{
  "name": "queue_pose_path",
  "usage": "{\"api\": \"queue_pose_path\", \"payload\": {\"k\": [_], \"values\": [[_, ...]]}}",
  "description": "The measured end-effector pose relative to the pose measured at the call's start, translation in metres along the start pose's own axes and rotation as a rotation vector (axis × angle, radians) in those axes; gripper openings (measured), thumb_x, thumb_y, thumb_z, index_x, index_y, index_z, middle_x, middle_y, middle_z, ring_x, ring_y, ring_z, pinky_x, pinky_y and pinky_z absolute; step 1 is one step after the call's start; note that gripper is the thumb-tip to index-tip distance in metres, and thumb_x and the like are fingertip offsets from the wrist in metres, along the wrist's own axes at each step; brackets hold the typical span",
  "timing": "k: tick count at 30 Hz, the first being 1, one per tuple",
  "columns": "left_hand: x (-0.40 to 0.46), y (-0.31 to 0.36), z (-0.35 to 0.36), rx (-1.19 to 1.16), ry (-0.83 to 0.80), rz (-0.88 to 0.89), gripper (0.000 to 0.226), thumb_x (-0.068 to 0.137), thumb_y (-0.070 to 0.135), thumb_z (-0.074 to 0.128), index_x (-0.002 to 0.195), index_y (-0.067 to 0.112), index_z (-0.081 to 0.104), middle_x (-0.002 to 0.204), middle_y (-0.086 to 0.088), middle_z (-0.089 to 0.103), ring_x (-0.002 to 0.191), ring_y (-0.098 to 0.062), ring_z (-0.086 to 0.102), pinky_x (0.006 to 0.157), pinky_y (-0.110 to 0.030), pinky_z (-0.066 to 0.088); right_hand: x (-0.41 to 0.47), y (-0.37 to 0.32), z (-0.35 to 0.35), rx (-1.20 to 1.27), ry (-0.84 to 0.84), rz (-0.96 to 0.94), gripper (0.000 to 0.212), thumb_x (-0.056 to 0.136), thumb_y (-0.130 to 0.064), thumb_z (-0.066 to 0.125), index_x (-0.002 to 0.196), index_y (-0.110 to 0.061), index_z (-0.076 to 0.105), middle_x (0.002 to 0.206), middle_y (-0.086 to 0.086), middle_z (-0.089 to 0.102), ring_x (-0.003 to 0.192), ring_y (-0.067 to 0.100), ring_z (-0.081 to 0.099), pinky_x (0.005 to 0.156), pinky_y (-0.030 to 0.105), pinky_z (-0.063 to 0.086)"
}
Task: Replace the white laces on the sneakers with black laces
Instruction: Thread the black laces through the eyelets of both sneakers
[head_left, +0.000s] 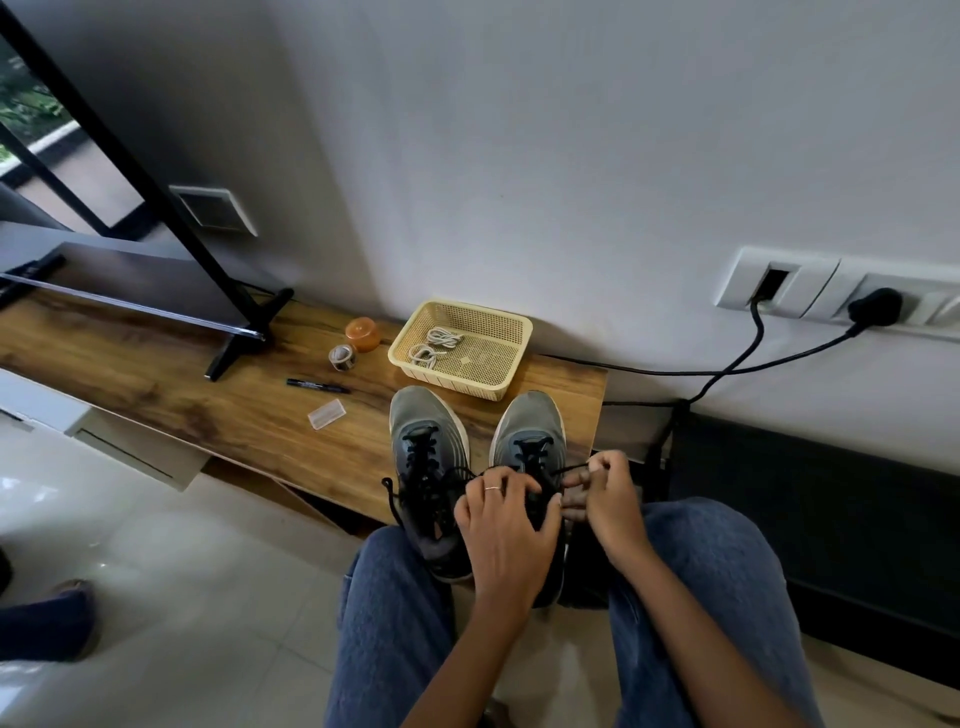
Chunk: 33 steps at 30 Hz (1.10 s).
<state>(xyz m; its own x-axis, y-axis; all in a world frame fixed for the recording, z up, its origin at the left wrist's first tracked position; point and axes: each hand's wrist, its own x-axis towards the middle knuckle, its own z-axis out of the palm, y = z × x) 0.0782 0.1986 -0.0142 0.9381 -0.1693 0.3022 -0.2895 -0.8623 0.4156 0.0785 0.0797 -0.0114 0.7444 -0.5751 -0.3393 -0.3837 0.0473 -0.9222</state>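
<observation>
Two grey sneakers stand side by side at the near end of a wooden bench, both threaded with black laces. The left sneaker (423, 457) has its black lace ends (395, 499) hanging loose over its side. My left hand (504, 525) rests on the tongue of the right sneaker (530, 431), fingers curled over the lacing. My right hand (602, 499) pinches a black lace end at that shoe's right side. Two bundled white laces (435, 345) lie in a yellow mesh basket (498, 379) behind the shoes.
On the wooden bench (208, 395) lie a black marker (318, 385), a small clear plastic case (326, 415), a tape roll (342, 358) and an orange lid (363, 334). A TV stand foot (244, 338) sits at the left. Black cables (727, 374) run from wall sockets at the right.
</observation>
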Motion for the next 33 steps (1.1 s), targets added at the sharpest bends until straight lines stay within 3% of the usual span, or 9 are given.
{"api": "queue_pose_path", "payload": {"k": [3, 6, 10, 15, 20, 27, 30, 31, 33], "values": [[0.002, 0.002, 0.001, 0.106, -0.093, -0.021, 0.030, 0.074, 0.059, 0.064, 0.081, 0.030, 0.068, 0.095, 0.006, 0.060, 0.090, -0.017, 0.055, 0.077, -0.036, 0.046, -0.001, -0.001, -0.002, -0.166, 0.038, -0.131, 0.018, 0.101, -0.011, 0.032, 0.089, -0.015, 0.045, 0.083, 0.005, 0.060, 0.072, 0.018, 0.061, 0.065, 0.038, 0.054], [0.005, 0.010, 0.003, 0.107, -0.135, -0.053, 0.026, 0.070, 0.049, 0.076, 0.077, 0.024, 0.071, 0.091, 0.003, 0.061, 0.087, -0.019, 0.059, 0.072, -0.036, 0.048, -0.007, -0.008, -0.006, -0.225, 0.087, -0.203, 0.016, 0.099, -0.007, 0.034, 0.089, -0.011, 0.046, 0.083, 0.004, 0.059, 0.080, 0.019, 0.061, 0.069, 0.034, 0.048], [0.006, 0.012, 0.004, -0.020, -0.155, -0.128, 0.027, 0.084, 0.041, 0.065, 0.093, 0.016, 0.070, 0.109, -0.002, 0.059, 0.104, -0.021, 0.053, 0.080, -0.036, 0.047, -0.014, -0.028, -0.020, -0.118, 0.186, -0.237, 0.016, 0.101, -0.009, 0.033, 0.095, -0.013, 0.047, 0.086, 0.002, 0.060, 0.079, 0.015, 0.065, 0.069, 0.034, 0.053], [0.005, 0.010, 0.005, -0.071, -0.172, -0.125, 0.027, 0.086, 0.038, 0.063, 0.097, 0.014, 0.069, 0.116, -0.002, 0.057, 0.108, -0.021, 0.051, 0.082, -0.035, 0.049, -0.022, -0.071, -0.053, 0.098, 0.249, -0.267, 0.023, 0.102, -0.006, 0.027, 0.094, -0.018, 0.044, 0.092, 0.003, 0.064, 0.072, 0.011, 0.068, 0.059, 0.018, 0.050], [0.004, 0.009, 0.006, -0.093, -0.128, -0.116, 0.020, 0.080, 0.032, 0.071, 0.084, 0.013, 0.070, 0.106, -0.003, 0.060, 0.098, -0.023, 0.056, 0.073, -0.036, 0.051, -0.043, -0.127, -0.084, 0.332, 0.254, -0.414, 0.030, 0.103, -0.003, 0.024, 0.088, -0.023, 0.041, 0.089, 0.010, 0.064, 0.071, 0.014, 0.071, 0.064, 0.020, 0.055], [0.005, 0.010, -0.001, -0.113, -0.223, -0.136, 0.030, 0.091, 0.040, 0.054, 0.105, 0.017, 0.066, 0.123, 0.002, 0.051, 0.113, -0.018, 0.045, 0.091, -0.032, 0.043, -0.079, -0.181, -0.111, 0.450, 0.242, -0.711, 0.026, 0.102, -0.002, 0.029, 0.090, -0.022, 0.041, 0.084, 0.008, 0.065, 0.073, 0.022, 0.071, 0.068, 0.026, 0.055], [0.005, 0.010, -0.001, -0.113, -0.234, -0.135, 0.030, 0.092, 0.041, 0.053, 0.106, 0.017, 0.065, 0.124, 0.002, 0.050, 0.115, -0.018, 0.044, 0.092, -0.032, 0.042, -0.081, -0.187, -0.120, 0.468, 0.231, -0.790, 0.013, 0.102, -0.014, 0.037, 0.103, -0.004, 0.046, 0.082, 0.000, 0.069, 0.077, 0.021, 0.071, 0.072, 0.026, 0.055], [0.005, 0.009, -0.001, -0.117, -0.236, -0.137, 0.031, 0.092, 0.041, 0.053, 0.107, 0.017, 0.065, 0.123, 0.002, 0.050, 0.114, -0.018, 0.044, 0.092, -0.031, 0.042, -0.082, -0.188, -0.121, 0.456, 0.239, -0.811, 0.025, 0.102, -0.019, 0.039, 0.109, 0.005, 0.044, 0.083, -0.002, 0.069, 0.079, 0.019, 0.071, 0.074, 0.025, 0.054], [0.005, 0.009, 0.000, -0.124, -0.241, -0.141, 0.030, 0.092, 0.041, 0.053, 0.106, 0.017, 0.065, 0.123, 0.002, 0.049, 0.114, -0.018, 0.044, 0.092, -0.031, 0.042, -0.084, -0.192, -0.120, 0.433, 0.287, -0.864, 0.021, 0.102, -0.017, 0.036, 0.109, 0.002, 0.043, 0.085, -0.003, 0.068, 0.079, 0.020, 0.071, 0.074, 0.025, 0.054]]}}
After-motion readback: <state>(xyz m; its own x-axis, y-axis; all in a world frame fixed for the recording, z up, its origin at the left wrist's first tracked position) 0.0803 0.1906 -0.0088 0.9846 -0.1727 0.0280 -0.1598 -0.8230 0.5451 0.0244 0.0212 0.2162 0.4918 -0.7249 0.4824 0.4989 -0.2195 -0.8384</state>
